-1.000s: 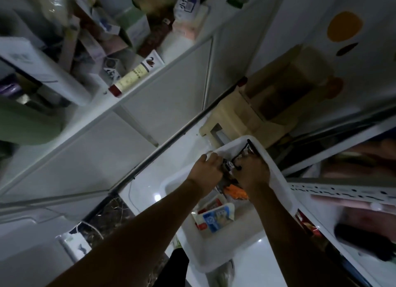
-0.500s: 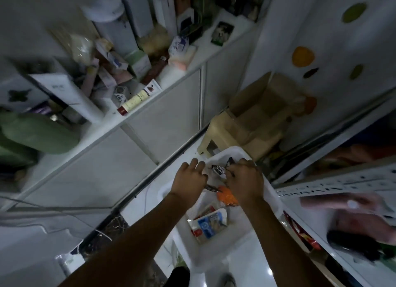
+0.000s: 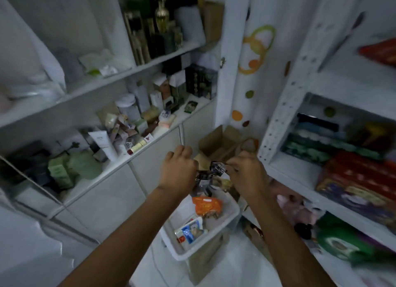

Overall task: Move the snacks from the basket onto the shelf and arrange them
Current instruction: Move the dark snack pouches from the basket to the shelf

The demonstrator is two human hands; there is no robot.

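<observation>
Shelf: right side, colourful boxes stacked on it.
Basket: white, on the floor beside the shelf, below both hands.
Left hand: fingers curled round one end of dark snack packet.
Right hand: fingers pinch the packet's other end.
Dark snack packet: above the basket.
Orange packet, blue-white packet: in basket.

Floor: white tile; basket stands on it under the fingers, cardboard box beyond them.
Right shelf: just right of the fingers; red and purple packets stacked on it.
Left shelf: left of the fingers; tubes and boxes.
</observation>
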